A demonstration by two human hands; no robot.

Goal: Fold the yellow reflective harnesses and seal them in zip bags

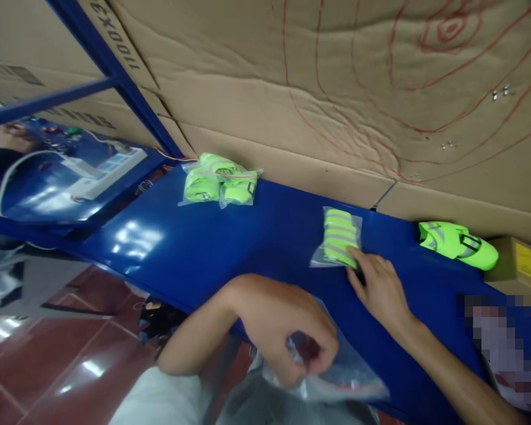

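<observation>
My left hand, low in the middle of the view, has its fingers curled round the edge of a clear plastic bag that hangs over the table's front edge. To its right, my right hand reaches over the blue table. Its thumb and fingers touch the lower right corner of a folded neon-yellow strap bundle with grey stripes, which lies on or in a clear bag. Whether the fingers grip the bundle is hard to see.
Bagged neon rolls lie at the back left. An unbagged neon roll lies at the right beside a small carton. Cardboard lines the back. Another person's hand and a power strip are far left.
</observation>
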